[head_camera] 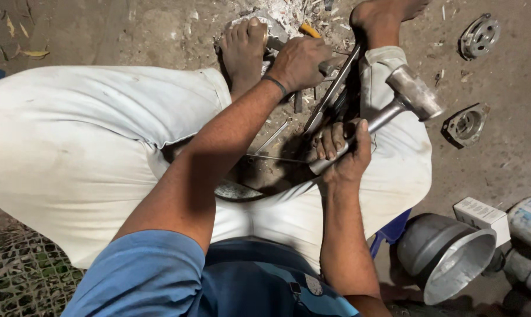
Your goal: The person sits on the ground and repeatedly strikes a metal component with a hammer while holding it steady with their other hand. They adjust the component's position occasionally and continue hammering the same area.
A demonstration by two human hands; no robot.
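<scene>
My right hand (342, 149) grips the metal handle of a hammer (415, 93), its steel head raised to the right over my right knee. My left hand (300, 60) reaches forward and is closed around a tool with a yellow handle (310, 29), held against a metal piece on the ground next to my bare left foot (245, 50). A long flat metal bar (331, 93) runs from under the left hand down toward the right hand. I sit low with both legs in pale trousers spread apart.
Two round metal housing parts (479, 36) (465, 124) lie on the dirt floor at right. A grey metal funnel-shaped casing (450, 258), a small white box (481, 214) and a pipe (526, 223) sit at lower right. Wire mesh (19, 273) covers the lower left.
</scene>
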